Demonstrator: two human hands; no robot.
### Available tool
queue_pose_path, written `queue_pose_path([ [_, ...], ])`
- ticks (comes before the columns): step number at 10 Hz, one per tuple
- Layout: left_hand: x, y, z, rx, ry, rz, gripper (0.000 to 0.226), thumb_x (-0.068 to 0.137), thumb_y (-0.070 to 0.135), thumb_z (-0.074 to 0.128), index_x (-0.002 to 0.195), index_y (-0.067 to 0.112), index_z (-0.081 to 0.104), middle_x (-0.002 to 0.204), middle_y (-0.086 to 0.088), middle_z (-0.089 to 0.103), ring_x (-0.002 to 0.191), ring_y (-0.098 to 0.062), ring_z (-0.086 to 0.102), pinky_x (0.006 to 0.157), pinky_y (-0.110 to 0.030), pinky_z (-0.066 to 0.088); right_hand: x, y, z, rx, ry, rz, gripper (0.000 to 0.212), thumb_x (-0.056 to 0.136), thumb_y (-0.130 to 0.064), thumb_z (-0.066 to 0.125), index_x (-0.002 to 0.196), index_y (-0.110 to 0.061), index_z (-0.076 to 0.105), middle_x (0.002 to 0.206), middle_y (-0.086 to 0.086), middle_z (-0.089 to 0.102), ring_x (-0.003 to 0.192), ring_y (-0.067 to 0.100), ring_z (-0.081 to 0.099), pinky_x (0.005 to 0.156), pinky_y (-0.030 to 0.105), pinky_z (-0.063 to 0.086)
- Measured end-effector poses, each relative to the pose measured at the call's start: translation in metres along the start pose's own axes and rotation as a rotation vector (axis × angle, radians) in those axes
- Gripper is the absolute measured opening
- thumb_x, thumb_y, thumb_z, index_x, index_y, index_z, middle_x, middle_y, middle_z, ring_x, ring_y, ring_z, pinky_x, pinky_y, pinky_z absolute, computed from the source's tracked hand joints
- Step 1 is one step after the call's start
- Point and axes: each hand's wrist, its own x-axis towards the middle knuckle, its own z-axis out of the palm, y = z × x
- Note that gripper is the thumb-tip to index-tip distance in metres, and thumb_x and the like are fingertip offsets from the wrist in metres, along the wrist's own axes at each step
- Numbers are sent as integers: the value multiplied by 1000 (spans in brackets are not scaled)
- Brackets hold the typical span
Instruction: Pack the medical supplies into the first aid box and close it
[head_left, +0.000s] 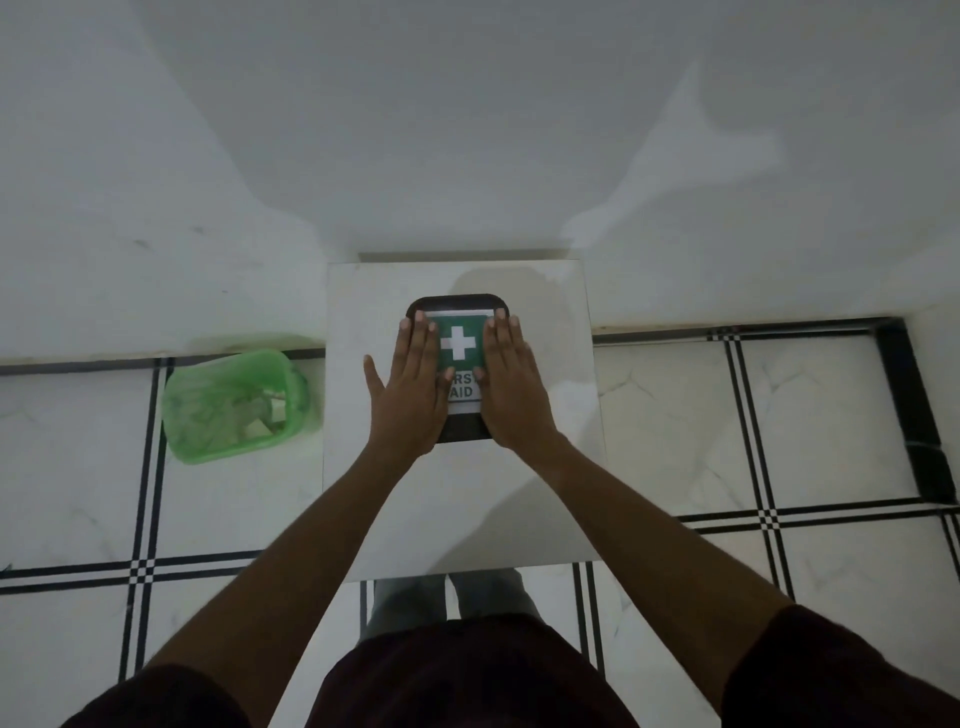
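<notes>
**Black box lid down, both palms flat on top**

Black rounded-rectangle first aid box (459, 428) sits closed near the middle of the small white marble-look square tabletop (545, 509). Lid carries a green label with a white cross (458, 343) and partly covered "FIRST AID" lettering below it.

Left hand (408, 387): palm down on the left side of the lid, fingers straight and spread, thumb out to the left over the tabletop. Not gripping anything, just flat contact.

Right hand (511, 384): palm down on the right side of the lid, fingers straight and together, pointing away from the body. Same state, flat, nothing grasped.

Label shows in the gap between the two hands. No supplies visible outside the box on the tabletop.

Translucent green plastic bin (234, 405) stands on the tiled floor just left of the table, with crumpled paper scraps inside.
</notes>
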Motion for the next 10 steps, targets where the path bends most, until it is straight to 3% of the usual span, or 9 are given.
queue_pose_path([
  [2, -12, 1, 10, 108, -39, 51, 62, 95, 43, 1, 150, 13, -5, 160, -7, -5, 147, -21, -10, 116, -58, 8, -14, 0, 15, -66, 37, 23, 65, 99, -34, 40, 148, -2, 12, 159, 16, 9, 147, 27, 0, 120, 46, 12],
  [3, -11, 2, 9, 113, -31, 67, 63, 95, 44, -2, 149, 12, -4, 160, -8, -3, 147, -22, -7, 117, -56, 8, -14, 0, 14, -80, 40, 23, 64, 99, -35, 36, 148, -2, 13, 158, 16, 11, 147, 28, 2, 120, 46, 12],
  [5, -16, 0, 13, 0, -10, 52, 59, 99, 37, 17, 150, 14, -3, 161, -5, -4, 147, -19, -8, 119, -48, 12, -17, -1, 18, -98, 43, 40, 65, 98, -34, 42, 148, -1, 15, 158, 17, 13, 147, 29, 4, 120, 45, 12],
  [6, -18, 0, 10, -64, -12, 68, 58, 99, 37, 17, 150, 14, 1, 161, -6, -1, 147, -19, -7, 120, -46, 12, -19, -3, 15, -96, 32, 34, 64, 99, -38, 35, 147, 0, 17, 157, 18, 16, 146, 31, 8, 120, 44, 12],
  [7, -17, 3, -3, -108, 23, 54, 57, 99, 36, 16, 149, 11, 5, 160, -8, 3, 147, -18, -5, 120, -44, 11, -19, -6, 5, -62, 64, 10, 65, 99, -43, 7, 146, 1, 19, 155, 20, 21, 145, 32, 14, 119, 46, 15],
  [8, -7, 12, -35, -162, 99, 40, 56, 99, 34, 20, 148, 7, 18, 158, -13, 17, 147, -21, 6, 120, -42, 14, -6, -18, -25, -51, 111, 22, 66, 98, -42, 5, 145, 1, 22, 153, 21, 26, 144, 32, 18, 119, 44, 13],
  [10, 22, 50, -140, -212, 368, 92, 50, 101, 34, 28, 141, 6, 35, 151, -15, 35, 143, -27, 25, 117, -42, 23, 37, -54, -119, -22, 387, -46, 55, 100, -33, 22, 144, -2, 28, 152, 16, 31, 144, 27, 21, 120, 38, 10],
])
